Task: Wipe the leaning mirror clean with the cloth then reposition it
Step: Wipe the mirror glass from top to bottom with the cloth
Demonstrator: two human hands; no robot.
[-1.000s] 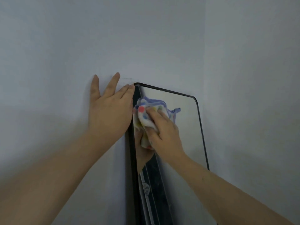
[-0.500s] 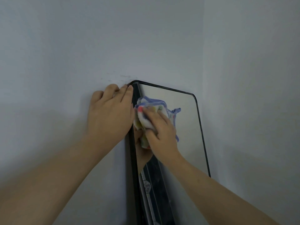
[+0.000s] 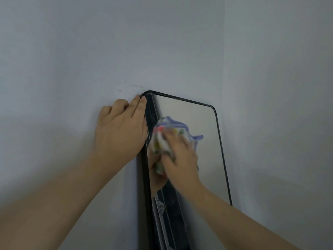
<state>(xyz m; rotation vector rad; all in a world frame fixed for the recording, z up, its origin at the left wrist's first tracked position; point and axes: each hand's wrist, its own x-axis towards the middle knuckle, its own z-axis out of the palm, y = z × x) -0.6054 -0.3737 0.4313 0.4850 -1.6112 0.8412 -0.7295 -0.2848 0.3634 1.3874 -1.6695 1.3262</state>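
Observation:
A tall black-framed mirror [image 3: 203, 141] leans in the corner of two pale walls, its top left corner against the left wall. My right hand [image 3: 180, 156] presses a bunched white cloth [image 3: 160, 141] with coloured dots and a blue edge onto the glass near the left side, and is blurred. My left hand [image 3: 120, 134] lies against the wall beside the frame, two fingers stretched to the top left corner, the others curled. The glass reflects the cloth and hand.
The left wall [image 3: 72, 69] has faint scuff marks [image 3: 133, 88] just above the mirror's top corner. The right wall [image 3: 279, 105] meets it just behind the mirror's right edge. The mirror's lower part runs out of view.
My right hand and the cloth have slid down the glass. My left hand's spread fingers have curled in against the wall and frame corner.

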